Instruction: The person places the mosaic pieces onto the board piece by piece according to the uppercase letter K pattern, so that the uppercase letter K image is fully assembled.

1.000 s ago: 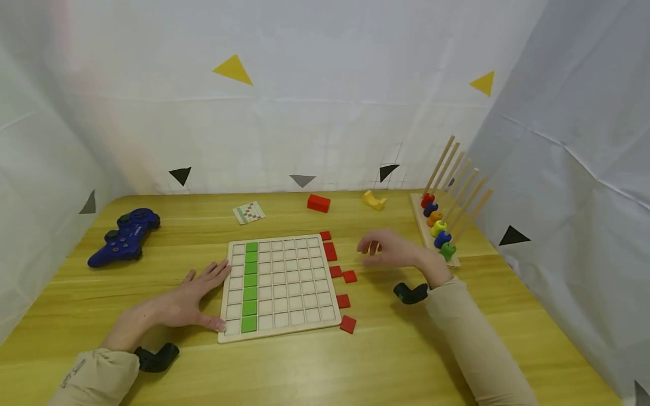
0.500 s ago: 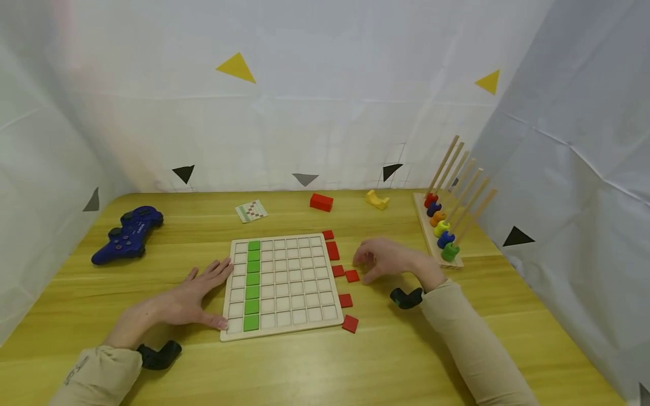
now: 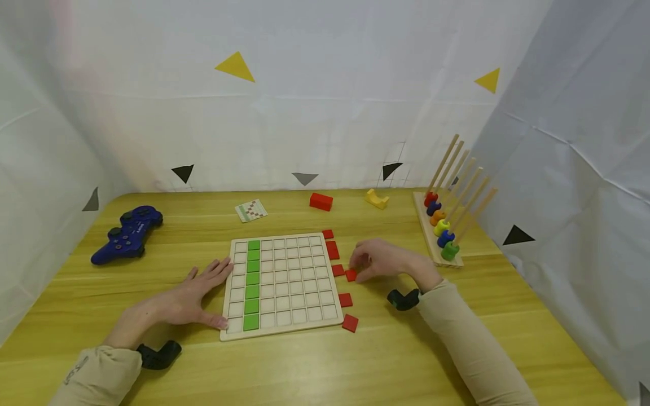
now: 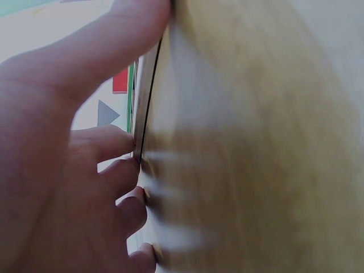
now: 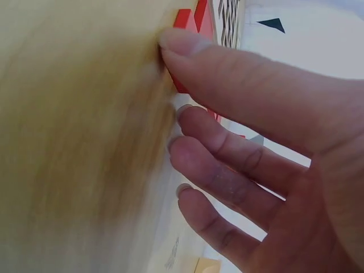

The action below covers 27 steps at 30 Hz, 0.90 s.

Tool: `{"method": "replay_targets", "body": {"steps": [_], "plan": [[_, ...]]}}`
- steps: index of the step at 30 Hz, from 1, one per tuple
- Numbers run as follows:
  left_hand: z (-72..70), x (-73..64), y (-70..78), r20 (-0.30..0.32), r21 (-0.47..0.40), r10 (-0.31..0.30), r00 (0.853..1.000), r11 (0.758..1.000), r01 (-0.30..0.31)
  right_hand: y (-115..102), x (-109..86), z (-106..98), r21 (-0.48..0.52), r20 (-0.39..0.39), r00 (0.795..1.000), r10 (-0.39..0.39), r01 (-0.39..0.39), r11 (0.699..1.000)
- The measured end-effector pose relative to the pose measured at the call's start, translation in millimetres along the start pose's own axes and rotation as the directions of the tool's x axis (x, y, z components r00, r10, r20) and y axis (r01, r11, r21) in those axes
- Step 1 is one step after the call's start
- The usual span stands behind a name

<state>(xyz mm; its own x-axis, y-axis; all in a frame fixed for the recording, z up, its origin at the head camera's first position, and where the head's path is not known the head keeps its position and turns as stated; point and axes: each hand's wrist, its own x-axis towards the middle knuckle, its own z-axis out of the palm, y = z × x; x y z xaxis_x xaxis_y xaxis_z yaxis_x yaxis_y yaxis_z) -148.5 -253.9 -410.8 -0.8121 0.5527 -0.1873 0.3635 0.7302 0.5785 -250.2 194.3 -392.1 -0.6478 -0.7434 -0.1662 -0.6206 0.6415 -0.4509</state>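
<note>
My left hand (image 3: pixel 190 301) lies spread on the left edge of a pale wooden grid board (image 3: pixel 299 282), fingertips and thumb at its rim. One column of the board holds green square tiles (image 3: pixel 252 279). My right hand (image 3: pixel 383 259) is low over the table right of the board, its fingers loosely bent. Its thumb and fingertips are right at a loose red square tile (image 3: pixel 351 275). In the right wrist view the thumb (image 5: pixel 227 71) partly covers that red tile (image 5: pixel 183 20), which lies on the table. More red tiles (image 3: pixel 345 300) lie along the board's right side.
A blue game controller (image 3: pixel 127 235) lies at the left. At the back are a patterned card (image 3: pixel 251 211), a red block (image 3: pixel 321 202) and a yellow curved block (image 3: pixel 377 199). A wooden peg rack (image 3: pixel 431 237) with coloured beads stands at the right.
My right hand has come down and moved left to the loose red tile, thumb and fingers drawing closer to it. My left hand has stayed on the board's edge.
</note>
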Motion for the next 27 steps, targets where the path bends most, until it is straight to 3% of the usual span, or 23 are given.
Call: {"method": "replay_targets", "body": {"steps": [11,27], "plan": [[-0.7,-0.2,1.0,0.006,0.002,-0.007,1.000,1.000,0.007,-1.3,2.6,2.1,-0.023,-0.014,0.997,0.074,-0.074,0.997],[-0.3,-0.4,0.6,0.001,-0.001,-0.003,1.000,1.000,0.003,-8.4,1.8,2.6,-0.013,-0.012,0.993,0.116,-0.116,0.993]]}}
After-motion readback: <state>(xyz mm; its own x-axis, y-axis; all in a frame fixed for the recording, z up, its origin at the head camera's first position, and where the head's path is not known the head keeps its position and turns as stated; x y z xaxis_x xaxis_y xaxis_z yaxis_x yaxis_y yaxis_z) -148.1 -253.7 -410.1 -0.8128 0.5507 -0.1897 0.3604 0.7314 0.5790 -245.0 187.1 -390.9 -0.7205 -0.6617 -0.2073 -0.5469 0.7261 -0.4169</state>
